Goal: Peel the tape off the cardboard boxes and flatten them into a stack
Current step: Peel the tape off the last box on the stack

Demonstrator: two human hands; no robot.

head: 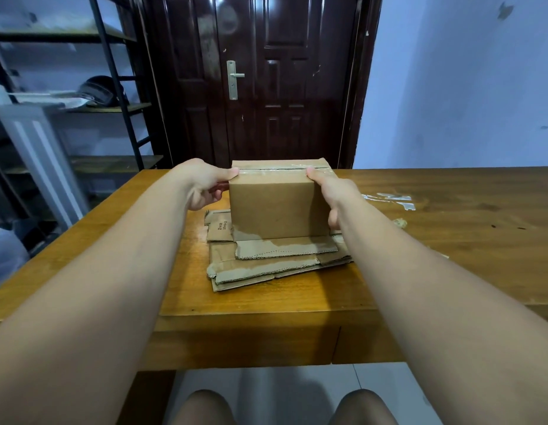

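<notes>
A closed cardboard box (pixel 277 204) stands upright on a stack of flattened cardboard (pixel 266 265) in the middle of the wooden table (pixel 435 240). A strip of clear tape (pixel 275 170) runs along the seam on the box's top. My left hand (pixel 202 185) grips the box's left side, thumb on the top edge, fingers curled round the side. My right hand (pixel 328 191) grips the right side, thumb on the top edge near the tape.
Peeled clear tape scraps (pixel 389 200) and a small crumpled bit (pixel 400 223) lie on the table to the right. A dark door (pixel 266 81) stands behind the table. Metal shelving (pixel 82 102) is at the left, with a white bag (pixel 6 256) below it.
</notes>
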